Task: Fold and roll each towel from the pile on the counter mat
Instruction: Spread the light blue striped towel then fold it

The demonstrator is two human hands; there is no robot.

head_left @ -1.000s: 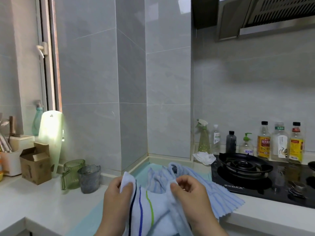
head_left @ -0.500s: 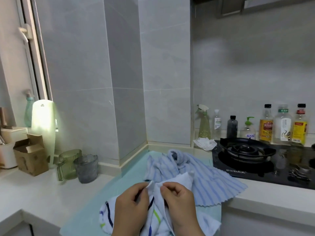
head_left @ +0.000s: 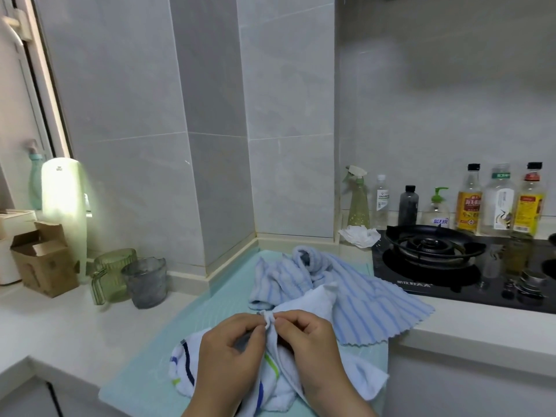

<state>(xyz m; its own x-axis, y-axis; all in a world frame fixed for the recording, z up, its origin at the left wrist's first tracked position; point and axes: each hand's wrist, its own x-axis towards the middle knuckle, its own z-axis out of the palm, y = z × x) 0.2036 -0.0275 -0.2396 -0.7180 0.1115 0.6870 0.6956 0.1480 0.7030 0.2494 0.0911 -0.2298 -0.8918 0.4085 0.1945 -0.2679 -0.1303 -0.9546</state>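
The white counter (head_left: 60, 323) bears a pale green mat (head_left: 216, 293) in the middle, a cardboard box (head_left: 45, 263), green jug (head_left: 109, 276) and grey cup (head_left: 146, 279) at left, and a crumpled tissue (head_left: 359, 234) and black hob (head_left: 421, 276) at right.

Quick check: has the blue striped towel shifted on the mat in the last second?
No. The blue striped towel keeps the same heap on the mat, its scalloped edge at the same counter spot beside the hob; only the camera tilted.

my left hand (head_left: 231, 353) and right hand (head_left: 313, 347) cut off at the wrist by the bottom edge, middle of the white towel (head_left: 358, 377) hidden under them, bottle labels (head_left: 468, 207) too small to read
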